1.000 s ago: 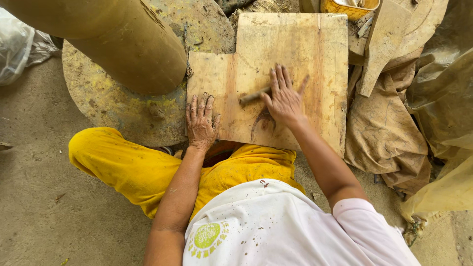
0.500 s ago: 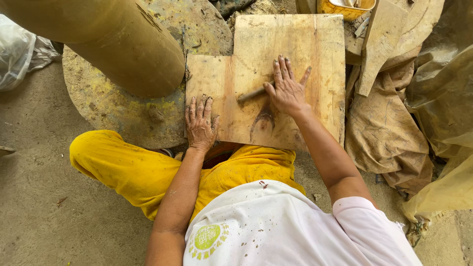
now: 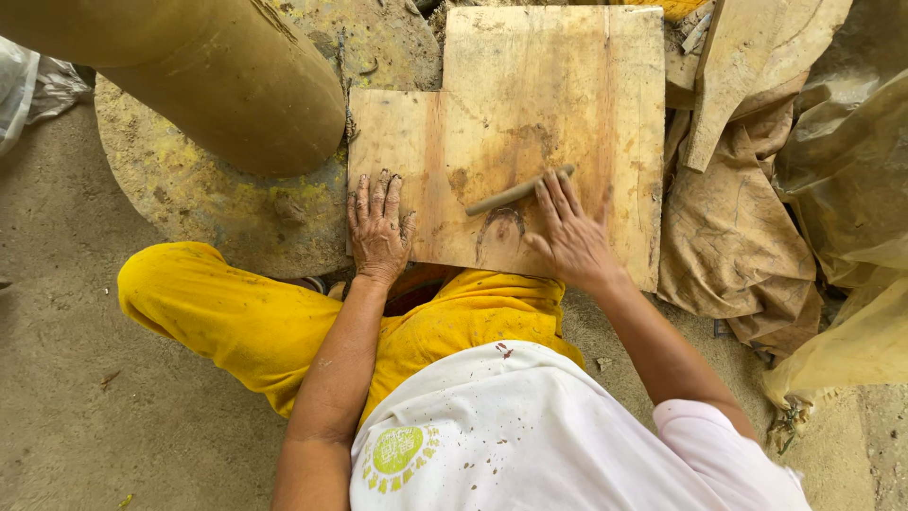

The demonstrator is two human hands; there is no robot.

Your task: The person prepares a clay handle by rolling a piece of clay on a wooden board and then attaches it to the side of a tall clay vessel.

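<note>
Nothing is being gripped: the right hand [image 3: 572, 237], fingers spread flat, is being pressed on a clay roll [image 3: 517, 190] at frame centre. The left hand [image 3: 378, 227] is being laid open on the wooden board [image 3: 558, 85].

My right hand [image 3: 570, 237] lies on a thin clay roll [image 3: 518, 190], matt and smooth. The wooden board [image 3: 558, 85] under it is bare, grainy, clay-stained. My left hand [image 3: 378, 227] is crusted with dry mud. At ten o'clock stands a smooth matt clay cylinder [image 3: 227, 76]; at three o'clock lies rough, dusty sackcloth [image 3: 728, 246].
</note>
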